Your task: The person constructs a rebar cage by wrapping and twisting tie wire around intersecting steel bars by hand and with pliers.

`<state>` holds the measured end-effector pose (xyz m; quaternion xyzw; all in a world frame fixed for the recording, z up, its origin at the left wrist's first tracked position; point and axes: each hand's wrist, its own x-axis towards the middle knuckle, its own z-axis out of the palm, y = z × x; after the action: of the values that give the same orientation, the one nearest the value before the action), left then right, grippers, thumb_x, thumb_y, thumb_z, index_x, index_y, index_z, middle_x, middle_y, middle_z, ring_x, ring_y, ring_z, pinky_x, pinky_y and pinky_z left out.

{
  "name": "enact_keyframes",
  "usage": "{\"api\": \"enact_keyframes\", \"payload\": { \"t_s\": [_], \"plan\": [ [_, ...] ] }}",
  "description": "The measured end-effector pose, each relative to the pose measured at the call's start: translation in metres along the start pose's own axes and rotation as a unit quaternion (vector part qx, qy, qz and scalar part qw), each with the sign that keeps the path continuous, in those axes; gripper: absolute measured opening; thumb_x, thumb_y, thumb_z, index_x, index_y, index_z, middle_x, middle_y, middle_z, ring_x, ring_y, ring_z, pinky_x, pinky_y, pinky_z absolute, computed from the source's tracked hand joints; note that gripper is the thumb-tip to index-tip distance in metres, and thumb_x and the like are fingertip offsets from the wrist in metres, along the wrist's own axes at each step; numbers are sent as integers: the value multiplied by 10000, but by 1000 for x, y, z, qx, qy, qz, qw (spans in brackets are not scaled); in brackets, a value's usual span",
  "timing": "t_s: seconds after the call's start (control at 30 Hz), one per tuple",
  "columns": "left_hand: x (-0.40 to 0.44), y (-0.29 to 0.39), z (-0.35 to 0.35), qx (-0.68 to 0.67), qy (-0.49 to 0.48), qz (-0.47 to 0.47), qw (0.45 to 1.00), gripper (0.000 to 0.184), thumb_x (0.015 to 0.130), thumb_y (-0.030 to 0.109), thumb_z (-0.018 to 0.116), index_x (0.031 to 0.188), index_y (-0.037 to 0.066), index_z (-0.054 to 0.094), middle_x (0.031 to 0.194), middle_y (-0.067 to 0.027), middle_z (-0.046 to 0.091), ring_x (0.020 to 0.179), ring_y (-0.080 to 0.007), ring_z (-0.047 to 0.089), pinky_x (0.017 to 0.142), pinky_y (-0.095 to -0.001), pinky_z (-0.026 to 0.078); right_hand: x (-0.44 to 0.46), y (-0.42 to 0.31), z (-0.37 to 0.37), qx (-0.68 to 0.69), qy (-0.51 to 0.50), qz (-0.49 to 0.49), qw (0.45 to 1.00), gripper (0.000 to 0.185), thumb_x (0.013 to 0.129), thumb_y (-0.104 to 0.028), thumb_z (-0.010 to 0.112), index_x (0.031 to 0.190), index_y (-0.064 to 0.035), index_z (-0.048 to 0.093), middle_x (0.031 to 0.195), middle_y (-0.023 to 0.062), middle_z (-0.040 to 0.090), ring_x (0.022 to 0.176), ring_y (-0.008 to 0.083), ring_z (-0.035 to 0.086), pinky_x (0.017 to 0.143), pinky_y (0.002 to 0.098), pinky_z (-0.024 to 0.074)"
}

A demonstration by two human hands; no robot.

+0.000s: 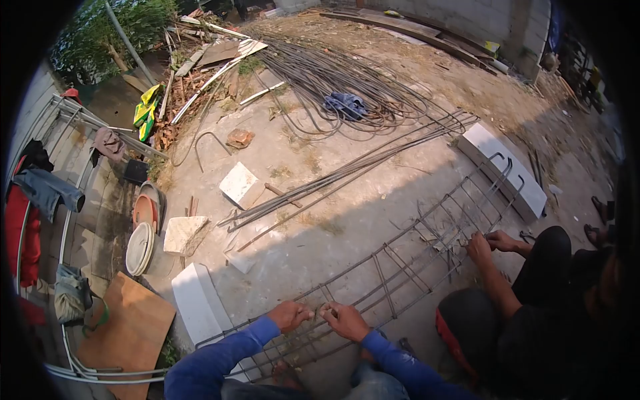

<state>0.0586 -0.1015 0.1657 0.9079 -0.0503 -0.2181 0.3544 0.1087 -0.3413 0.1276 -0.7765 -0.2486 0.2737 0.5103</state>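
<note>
A long rebar cage [385, 283] of bars and square stirrups runs diagonally in front of me, its ends on white blocks. My left hand [291, 316], in a blue sleeve, is over the cage with thumb and fingers pinched together. Close beside it, my right hand [345, 321] is pinched too, its fingertips facing the left hand's. Whatever sits between the fingers is too small to make out. Further right, a co-worker's two hands [480, 249] are at the same cage.
Long rebars [347, 170] lie beyond the cage, near a large coil [333, 80] with a blue cloth [345, 105] on it. White blocks [240, 185], basins [141, 248] and a plywood board [130, 333] are at left. The co-worker [533, 320] crouches at my right.
</note>
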Motion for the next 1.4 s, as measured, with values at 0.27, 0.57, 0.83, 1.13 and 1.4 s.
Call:
{"api": "enact_keyframes", "payload": {
  "t_s": [0.27, 0.57, 0.83, 1.13, 1.4],
  "plan": [
    [-36, 22, -21, 109, -8, 36, 993, 242, 1005, 319, 626, 1048, 100, 719, 868, -152, 729, 843, -381, 690, 730, -511, 532, -21, 29, -10, 248, -239, 91, 934, 386, 1066, -370, 570, 1167, -38, 739, 889, 15, 729, 797, 145, 656, 758, 324, 531],
    [-54, 39, -31, 287, 35, 152, 945, 233, 880, 184, 676, 1108, 210, 713, 817, -5, 708, 776, -231, 656, 688, -418, 456, -39, -15, -33, 429, -287, 205, 831, 394, 1074, -351, 591, 1301, -47, 699, 832, -36, 623, 803, 67, 561, 757, 245, 470],
    [-56, 47, -40, 334, -26, 136, 933, 256, 913, 165, 593, 1156, 208, 662, 862, 6, 695, 848, -209, 672, 740, -400, 425, -24, -2, -34, 247, -337, 109, 902, 384, 1078, -400, 553, 1267, -113, 725, 905, -70, 604, 814, 72, 510, 743, 239, 433],
    [-57, 34, -31, 352, -7, 115, 929, 211, 875, 165, 626, 1078, 189, 679, 748, -52, 696, 677, -288, 700, 578, -452, 500, -28, 1, 3, -76, -53, -160, 983, 323, 1041, -295, 580, 1234, -56, 682, 986, 233, 705, 841, 381, 704, 771, 451, 560],
    [-58, 41, -25, 323, -18, 60, 944, 221, 860, 175, 630, 1073, 186, 689, 730, -87, 691, 666, -336, 703, 545, -475, 533, -33, -9, 12, -153, -74, -119, 978, 279, 980, -165, 583, 1241, -114, 666, 866, 215, 708, 787, 436, 688, 694, 533, 538]
  ]
}}
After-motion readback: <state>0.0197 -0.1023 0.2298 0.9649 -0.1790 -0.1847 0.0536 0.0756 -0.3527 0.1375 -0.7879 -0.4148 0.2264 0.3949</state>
